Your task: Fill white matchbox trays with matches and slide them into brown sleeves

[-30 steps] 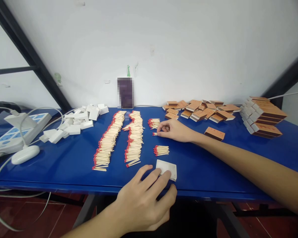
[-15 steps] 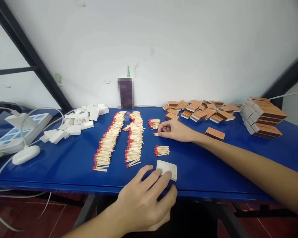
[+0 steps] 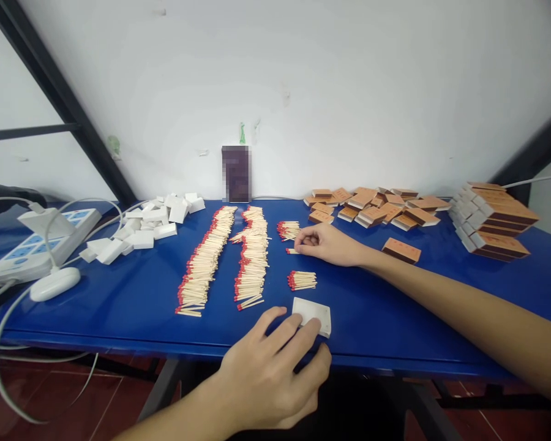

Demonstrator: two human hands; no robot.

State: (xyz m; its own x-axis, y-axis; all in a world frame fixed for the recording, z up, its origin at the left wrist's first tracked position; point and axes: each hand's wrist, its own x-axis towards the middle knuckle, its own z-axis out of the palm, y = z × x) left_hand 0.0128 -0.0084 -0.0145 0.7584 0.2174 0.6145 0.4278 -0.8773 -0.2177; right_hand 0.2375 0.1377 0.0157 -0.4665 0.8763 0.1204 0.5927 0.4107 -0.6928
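Two fingertips of my left hand [image 3: 280, 361] press on a white matchbox tray [image 3: 310, 308] near the table's front edge, gripping it lightly with its fingers bent and the thumb off to the side. My right hand [image 3: 328, 244] is closed in a pinch on a match [image 3: 291, 251], whose red head pokes out to the left; I cannot tell whether more are in the fingers. Behind that hand lies a small bunch of matches [image 3: 288, 230], and a second small bunch [image 3: 302, 280] lies between it and the tray. All red heads point left.
Two long rows of matches, left [image 3: 204, 263] and right [image 3: 252, 263], run along the blue table [image 3: 142, 300]. White trays [image 3: 142, 226] pile up at back left by a power strip [image 3: 41, 245]. Orange matchbox sleeves [image 3: 376, 205] lie at the back; stacked matchboxes [image 3: 491, 220] stand right.
The whole view has shifted slightly, so everything sits a little further right. My right hand still pinches the match, and my left fingers stay on the matchbox tray.
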